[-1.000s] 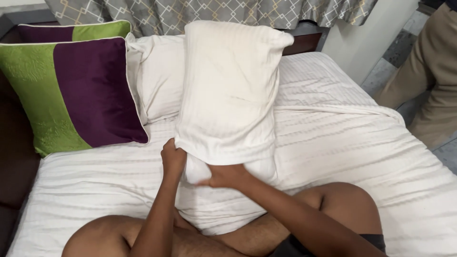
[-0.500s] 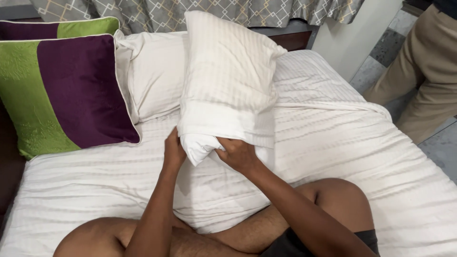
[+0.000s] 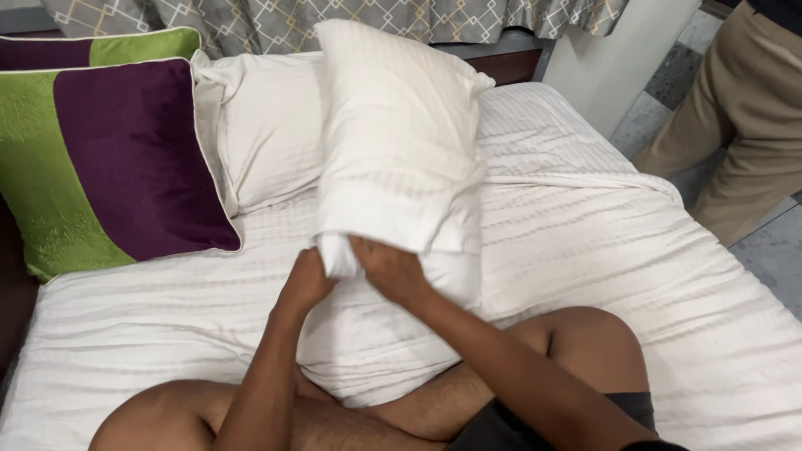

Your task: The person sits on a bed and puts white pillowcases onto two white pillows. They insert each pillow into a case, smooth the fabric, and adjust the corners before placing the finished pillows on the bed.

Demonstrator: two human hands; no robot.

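Observation:
A white striped pillow [image 3: 399, 134] stands upright in front of me on the bed. My left hand [image 3: 306, 282] grips its lower left corner, where the pillowcase opening bunches. My right hand [image 3: 389, 269] clasps the same lower edge just to the right, fingers curled into the fabric. Loose white pillowcase cloth [image 3: 368, 351] hangs down onto my crossed legs [image 3: 585, 351].
A second white pillow [image 3: 259, 125] leans at the headboard, beside a green and purple cushion [image 3: 109, 159] with another behind it. The white striped bedsheet [image 3: 601, 234] covers the bed. Another person in tan trousers [image 3: 743, 125] stands at the right bedside.
Both hands have shifted slightly along the pillow's bottom edge and drawn closer together. The pillow stays upright, tilted a little more to the right.

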